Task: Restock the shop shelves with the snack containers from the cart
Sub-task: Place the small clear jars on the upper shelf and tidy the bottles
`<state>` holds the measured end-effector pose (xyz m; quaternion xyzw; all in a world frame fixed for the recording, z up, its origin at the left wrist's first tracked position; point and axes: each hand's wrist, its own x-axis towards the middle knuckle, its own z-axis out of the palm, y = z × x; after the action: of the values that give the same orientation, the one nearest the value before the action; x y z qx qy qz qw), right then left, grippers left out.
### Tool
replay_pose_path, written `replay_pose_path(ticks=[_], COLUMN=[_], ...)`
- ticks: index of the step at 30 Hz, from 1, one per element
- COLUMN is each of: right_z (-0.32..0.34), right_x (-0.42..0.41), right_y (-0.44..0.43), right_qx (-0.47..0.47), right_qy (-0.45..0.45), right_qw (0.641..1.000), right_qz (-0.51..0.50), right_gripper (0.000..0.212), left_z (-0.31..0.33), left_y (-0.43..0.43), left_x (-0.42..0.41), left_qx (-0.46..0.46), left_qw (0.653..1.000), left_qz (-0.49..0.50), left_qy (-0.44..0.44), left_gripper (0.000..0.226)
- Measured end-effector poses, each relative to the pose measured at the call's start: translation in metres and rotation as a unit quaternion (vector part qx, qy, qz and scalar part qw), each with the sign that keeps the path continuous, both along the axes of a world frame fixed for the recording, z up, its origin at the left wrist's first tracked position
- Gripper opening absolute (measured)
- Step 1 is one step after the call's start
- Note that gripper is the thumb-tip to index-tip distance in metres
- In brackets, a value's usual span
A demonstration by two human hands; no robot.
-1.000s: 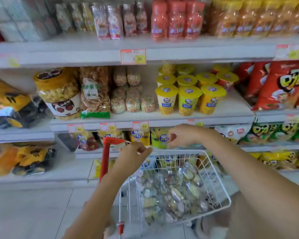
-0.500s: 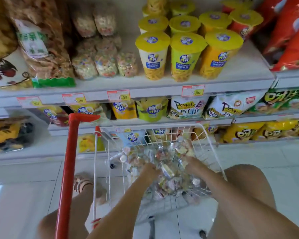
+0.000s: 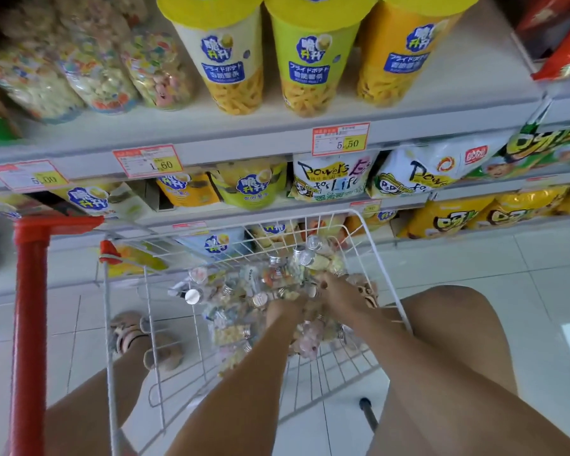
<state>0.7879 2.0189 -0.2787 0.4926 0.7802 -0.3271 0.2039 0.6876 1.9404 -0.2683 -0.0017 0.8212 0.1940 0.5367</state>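
A white wire cart (image 3: 380,263) with a red handle (image 3: 30,307) stands in front of the shelves. It holds several small clear snack containers (image 3: 231,311) with silver lids. Both my hands are down among them. My left hand (image 3: 285,311) is buried in the pile, its fingers hidden. My right hand (image 3: 338,292) has its fingers curled down into the containers; which one it grips I cannot make out. On the shelf above stand matching clear containers of colourful snacks (image 3: 96,74).
Yellow-lidded snack cups (image 3: 306,57) fill the middle shelf (image 3: 244,133) beside the clear containers. Snack bags (image 3: 333,179) line the lower shelves. My knees and a sandalled foot (image 3: 135,337) flank the cart on the white tiled floor.
My hands dropped from the cart's rim into the pile of containers. My head bent down and moved closer to the shelves and cart.
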Motion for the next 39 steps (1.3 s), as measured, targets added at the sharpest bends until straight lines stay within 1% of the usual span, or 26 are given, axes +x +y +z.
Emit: replay_pose_path(ticks=[1, 3, 6, 7, 9, 10, 11, 13, 15, 16, 18, 20, 22, 25, 26, 27, 28, 29, 30, 31, 33, 34, 36, 37, 39], right_z=[-0.002, 0.003, 0.007, 0.012, 0.030, 0.041, 0.055, 0.091, 0.134, 0.154, 0.193, 0.230, 0.264, 0.303, 0.314, 0.327, 0.337, 0.349, 0.363, 0.376, 0.402, 0.412, 0.434, 0.447, 0.470], right_x=[0.001, 0.003, 0.007, 0.008, 0.006, 0.005, 0.003, -0.002, -0.008, -0.011, -0.020, -0.032, -0.046, -0.068, -0.075, -0.083, -0.090, -0.096, -0.103, -0.110, -0.124, -0.132, -0.148, -0.155, -0.173], right_y=[-0.002, -0.003, -0.003, -0.003, -0.002, -0.002, -0.001, -0.001, -0.003, -0.004, -0.009, -0.018, -0.031, -0.057, -0.065, -0.073, -0.079, -0.085, -0.091, -0.096, -0.103, -0.103, -0.100, -0.099, -0.093], right_qx=[0.000, -0.002, -0.046, -0.069, -0.119, -0.145, -0.171, -0.230, -0.240, -0.257, -0.332, -0.394, -0.456, -0.562, -0.578, -0.580, -0.574, -0.564, -0.540, -0.504, -0.423, -0.395, -0.358, -0.331, -0.262], right_qy=[0.007, 0.002, 0.017, 0.023, 0.043, 0.069, 0.111, 0.198, 0.242, 0.267, 0.334, 0.388, 0.433, 0.498, 0.514, 0.526, 0.535, 0.539, 0.541, 0.543, 0.553, 0.559, 0.572, 0.574, 0.570], right_qw=[1.000, 0.999, 0.999, 0.997, 0.991, 0.984, 0.973, 0.941, 0.929, 0.916, 0.861, 0.809, 0.749, 0.621, 0.595, 0.586, 0.586, 0.594, 0.615, 0.644, 0.695, 0.709, 0.722, 0.736, 0.773], right_qz=[0.015, 0.038, 0.016, 0.000, -0.041, -0.071, -0.106, -0.150, -0.142, -0.154, -0.192, -0.199, -0.209, -0.227, -0.218, -0.207, -0.201, -0.197, -0.191, -0.192, -0.181, -0.171, -0.152, -0.139, -0.095], right_gripper=[0.043, 0.051, 0.062, 0.062, 0.065, 0.067, 0.067, 0.058, 0.038, 0.028, 0.017, 0.015, 0.025, 0.049, 0.054, 0.059, 0.062, 0.060, 0.051, 0.041, 0.033, 0.031, 0.020, 0.012, 0.010], left_z=[-0.004, 0.000, 0.013, 0.019, 0.030, 0.038, 0.048, 0.071, 0.099, 0.112, 0.144, 0.181, 0.218, 0.267, 0.280, 0.293, 0.304, 0.314, 0.324, 0.333, 0.356, 0.365, 0.383, 0.394, 0.416], left_y=[0.001, -0.003, -0.012, -0.015, -0.024, -0.031, -0.036, -0.049, -0.062, -0.069, -0.081, -0.090, -0.104, -0.123, -0.128, -0.133, -0.138, -0.143, -0.149, -0.154, -0.165, -0.170, -0.176, -0.176, -0.174], left_x=[-0.001, -0.005, -0.012, -0.016, -0.023, -0.025, -0.028, -0.034, -0.039, -0.043, -0.053, -0.064, -0.075, -0.093, -0.100, -0.106, -0.113, -0.119, -0.125, -0.133, -0.145, -0.152, -0.169, -0.179, -0.201], left_qx=[-0.002, -0.025, 0.004, 0.019, 0.056, 0.082, 0.114, 0.191, 0.269, 0.305, 0.372, 0.429, 0.470, 0.522, 0.535, 0.537, 0.539, 0.540, 0.546, 0.560, 0.588, 0.600, 0.611, 0.612, 0.613], left_qw=[1.000, 1.000, 0.999, 0.999, 0.996, 0.993, 0.989, 0.973, 0.946, 0.929, 0.896, 0.869, 0.851, 0.816, 0.802, 0.791, 0.784, 0.781, 0.779, 0.774, 0.771, 0.769, 0.765, 0.763, 0.765], left_qz=[0.006, 0.008, 0.018, 0.018, 0.011, 0.018, 0.032, 0.071, 0.125, 0.152, 0.194, 0.204, 0.197, 0.220, 0.242, 0.264, 0.280, 0.288, 0.286, 0.275, 0.236, 0.214, 0.205, 0.208, 0.184], left_qy=[0.002, -0.015, -0.041, -0.043, -0.068, -0.078, -0.088, -0.108, -0.131, -0.142, -0.146, -0.138, -0.126, -0.111, -0.115, -0.125, -0.127, -0.125, -0.113, -0.105, -0.069, -0.047, -0.008, 0.011, 0.074], left_gripper=[0.049, 0.054, 0.054, 0.050, 0.027, 0.018, 0.019, 0.020, 0.021, 0.023, 0.029, 0.016, 0.015, 0.011, 0.025, 0.042, 0.048, 0.044, 0.038, 0.034, 0.033, 0.030, 0.021, 0.019, 0.023])
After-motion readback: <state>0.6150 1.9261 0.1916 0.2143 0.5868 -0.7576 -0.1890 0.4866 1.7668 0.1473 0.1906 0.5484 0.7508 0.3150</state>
